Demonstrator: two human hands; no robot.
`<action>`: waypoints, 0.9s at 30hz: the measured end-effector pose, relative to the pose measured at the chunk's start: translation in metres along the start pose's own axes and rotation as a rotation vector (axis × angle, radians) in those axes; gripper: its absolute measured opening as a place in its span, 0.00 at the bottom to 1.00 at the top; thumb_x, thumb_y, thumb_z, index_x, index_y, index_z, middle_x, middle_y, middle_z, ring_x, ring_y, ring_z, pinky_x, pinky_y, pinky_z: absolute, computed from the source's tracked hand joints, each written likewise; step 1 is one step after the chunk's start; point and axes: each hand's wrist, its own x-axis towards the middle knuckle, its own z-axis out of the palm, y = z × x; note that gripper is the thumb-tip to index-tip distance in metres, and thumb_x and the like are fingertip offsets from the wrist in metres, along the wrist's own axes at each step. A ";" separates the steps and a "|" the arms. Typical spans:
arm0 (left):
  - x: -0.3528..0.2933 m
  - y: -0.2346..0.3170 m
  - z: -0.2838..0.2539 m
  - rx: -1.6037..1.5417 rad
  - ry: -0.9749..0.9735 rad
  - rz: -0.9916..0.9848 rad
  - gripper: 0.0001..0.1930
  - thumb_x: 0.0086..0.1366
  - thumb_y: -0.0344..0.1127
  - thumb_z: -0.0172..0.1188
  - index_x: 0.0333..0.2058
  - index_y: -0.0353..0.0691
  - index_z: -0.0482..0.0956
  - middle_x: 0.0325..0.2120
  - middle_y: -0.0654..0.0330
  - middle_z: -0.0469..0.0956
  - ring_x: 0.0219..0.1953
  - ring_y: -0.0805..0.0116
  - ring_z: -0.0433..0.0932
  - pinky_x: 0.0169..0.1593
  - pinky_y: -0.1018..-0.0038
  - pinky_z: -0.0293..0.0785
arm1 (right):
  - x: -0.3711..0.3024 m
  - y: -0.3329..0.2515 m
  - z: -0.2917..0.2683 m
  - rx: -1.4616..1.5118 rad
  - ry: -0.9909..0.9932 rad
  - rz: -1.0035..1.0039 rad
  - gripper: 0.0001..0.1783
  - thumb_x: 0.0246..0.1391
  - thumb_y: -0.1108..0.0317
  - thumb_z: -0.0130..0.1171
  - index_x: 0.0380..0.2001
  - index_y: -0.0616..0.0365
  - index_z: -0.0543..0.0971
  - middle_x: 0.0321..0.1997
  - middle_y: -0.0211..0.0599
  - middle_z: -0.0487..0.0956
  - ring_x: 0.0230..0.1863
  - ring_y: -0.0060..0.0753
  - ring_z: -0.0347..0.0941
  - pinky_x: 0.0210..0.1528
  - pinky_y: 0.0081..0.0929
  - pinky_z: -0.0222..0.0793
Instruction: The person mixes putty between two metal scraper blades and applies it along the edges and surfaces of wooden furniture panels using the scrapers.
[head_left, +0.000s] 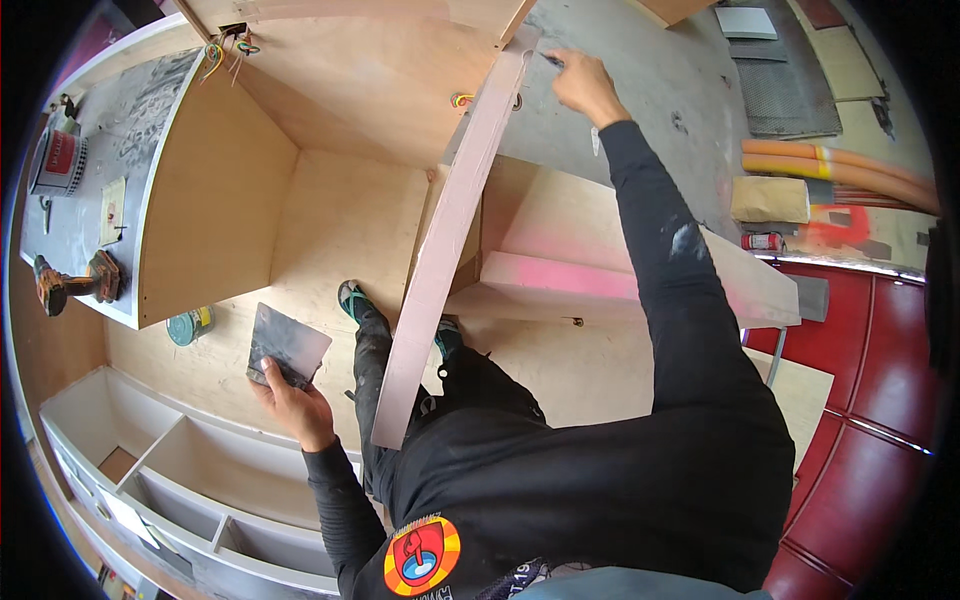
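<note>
My left hand (295, 400) grips a square, dark-smeared filler plate (285, 345) by its lower edge. A pale pinkish patch of filler coats the plate's right part. A long, narrow board (450, 250) coated in pale pink runs from near my thighs up to the far cabinet edge. At its far end my right hand (585, 85) is closed round a small putty knife (550, 60), whose dark part shows at the fingertips. The blade is too small to make out clearly. My right arm reaches out over the grey panel (650, 90).
On the left cabinet top sit a cordless drill (75, 285) and a tin (58, 165). Another tin (190, 325) stands on the wooden floor. A divided white drawer frame (200, 470) lies near left. Wires (462, 100) poke from the far panel; orange tubes (835, 165) lie right.
</note>
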 end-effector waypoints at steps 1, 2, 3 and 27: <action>-0.001 0.000 0.000 0.003 0.019 -0.020 0.14 0.72 0.39 0.54 0.50 0.37 0.68 0.46 0.56 0.75 0.46 0.68 0.76 0.48 0.71 0.75 | 0.010 0.002 -0.001 -0.040 -0.061 0.032 0.27 0.48 0.70 0.51 0.54 0.43 0.79 0.55 0.37 0.79 0.58 0.54 0.71 0.56 0.57 0.66; -0.002 -0.001 -0.001 0.002 -0.015 0.006 0.14 0.72 0.39 0.54 0.50 0.37 0.68 0.46 0.56 0.75 0.46 0.68 0.76 0.48 0.71 0.75 | 0.018 0.005 -0.001 -0.079 -0.121 0.064 0.27 0.47 0.71 0.51 0.54 0.44 0.79 0.54 0.39 0.79 0.58 0.54 0.72 0.56 0.57 0.66; -0.002 -0.001 -0.002 0.014 -0.027 0.016 0.14 0.72 0.39 0.54 0.50 0.37 0.68 0.45 0.57 0.75 0.45 0.69 0.76 0.48 0.72 0.75 | 0.024 0.005 0.000 -0.077 -0.120 0.063 0.27 0.47 0.71 0.51 0.54 0.44 0.79 0.54 0.39 0.79 0.58 0.54 0.72 0.56 0.57 0.66; -0.006 -0.011 -0.022 -0.008 -0.089 0.002 0.15 0.71 0.39 0.55 0.51 0.39 0.69 0.46 0.58 0.75 0.46 0.70 0.77 0.49 0.72 0.76 | -0.041 -0.032 0.026 0.047 0.184 -0.125 0.27 0.43 0.79 0.52 0.50 0.49 0.80 0.56 0.31 0.77 0.58 0.45 0.69 0.55 0.44 0.69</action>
